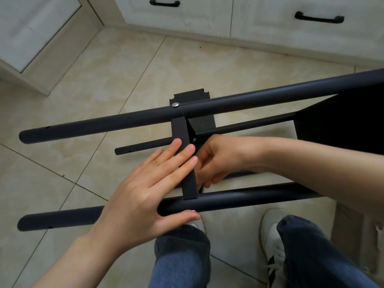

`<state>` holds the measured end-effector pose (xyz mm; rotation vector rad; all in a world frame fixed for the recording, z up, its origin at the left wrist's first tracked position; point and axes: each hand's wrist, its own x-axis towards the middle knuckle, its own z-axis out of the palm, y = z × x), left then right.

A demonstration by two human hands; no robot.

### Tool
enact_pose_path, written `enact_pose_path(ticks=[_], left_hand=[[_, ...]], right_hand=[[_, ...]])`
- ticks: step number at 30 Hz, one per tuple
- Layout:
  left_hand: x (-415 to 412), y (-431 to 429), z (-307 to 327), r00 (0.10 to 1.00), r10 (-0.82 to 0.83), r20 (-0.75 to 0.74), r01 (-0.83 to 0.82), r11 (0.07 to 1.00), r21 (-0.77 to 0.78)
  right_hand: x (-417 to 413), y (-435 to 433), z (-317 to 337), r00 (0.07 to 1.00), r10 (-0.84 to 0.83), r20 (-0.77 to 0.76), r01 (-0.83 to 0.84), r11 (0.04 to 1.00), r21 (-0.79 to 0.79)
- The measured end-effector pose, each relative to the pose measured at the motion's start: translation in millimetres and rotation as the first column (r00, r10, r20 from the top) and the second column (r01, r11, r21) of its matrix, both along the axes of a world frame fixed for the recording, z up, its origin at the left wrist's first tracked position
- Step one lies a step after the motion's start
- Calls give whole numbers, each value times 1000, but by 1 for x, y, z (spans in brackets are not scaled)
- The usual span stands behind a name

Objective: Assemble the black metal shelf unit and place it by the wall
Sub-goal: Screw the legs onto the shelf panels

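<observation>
Cut off rightward, the matte black tubular metal shelf unit (207, 105) is lying sideways over beige tiles (104, 80). Left hand (145, 194) is pressing straight fingers on its flat rail (179, 129); right hand (220, 161) is curling behind, grasp hidden.

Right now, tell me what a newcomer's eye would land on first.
Two long black tubes cross the middle of the view, joined by a flat black crossbar. The left hand lies flat-fingered on that crossbar, while the right hand curls behind it; what it holds is hidden. Behind, white cabinets with black handles line the tiled floor.
</observation>
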<state>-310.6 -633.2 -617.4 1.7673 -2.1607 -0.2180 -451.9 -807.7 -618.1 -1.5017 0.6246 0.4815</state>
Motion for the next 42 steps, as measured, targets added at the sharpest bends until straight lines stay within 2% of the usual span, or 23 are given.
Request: enact_pose_path(ticks=[6, 17, 37, 42], left_hand=[[0, 1, -1, 1000, -5, 15, 5, 1000, -2], [-3, 5, -3, 1000, -1, 18, 2, 1000, -29], [-7, 9, -7, 1000, -7, -4, 7, 999, -51], [-7, 10, -8, 1000, -10, 17, 11, 998, -64]], right_hand=[[-4, 2, -12, 999, 5, 37, -8, 995, 94], [-8, 2, -15, 998, 9, 70, -21, 985, 172], [-8, 14, -24, 997, 80, 3, -79, 986, 150], [-12, 10, -24, 998, 62, -10, -58, 974, 219]])
